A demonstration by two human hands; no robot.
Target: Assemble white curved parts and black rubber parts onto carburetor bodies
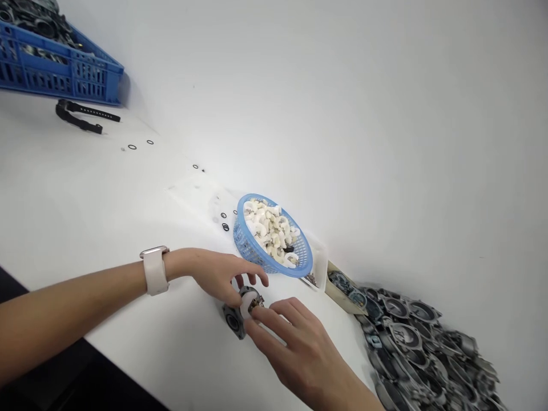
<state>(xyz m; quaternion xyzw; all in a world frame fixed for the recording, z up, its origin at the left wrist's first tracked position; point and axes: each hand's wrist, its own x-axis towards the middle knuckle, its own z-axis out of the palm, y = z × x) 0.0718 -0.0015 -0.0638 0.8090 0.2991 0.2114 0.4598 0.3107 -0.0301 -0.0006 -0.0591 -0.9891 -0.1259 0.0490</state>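
Grey metal housing [235, 324] with white insert [246, 303]: one unit, between both hands.
Left hand [214, 275], watch on wrist, pinches housing, thumb against insert; right hand [299, 342], fingertips at insert's brass-coloured fitting [253, 304], grip cannot be told. Location: over table [180, 348], near blue basket [306, 264] of white parts [272, 228].

Metal part [233, 321]: dark grey, with white disc [245, 305] and brass-coloured fitting [253, 304]. Basket [245, 244]: light blue, latticed wall; pieces inside [274, 225], white and cream, one black. Crate [112, 83]: deeper blue, slotted sides; contents [32, 20] grey and black. Strap [79, 121]: black, row of pale holes. Rings [225, 227]: black. Watch band [154, 275]: pale, plain. Castings [428, 342]: mixed greys. Box [340, 298]: beige. Counter [171, 342]: plain white.
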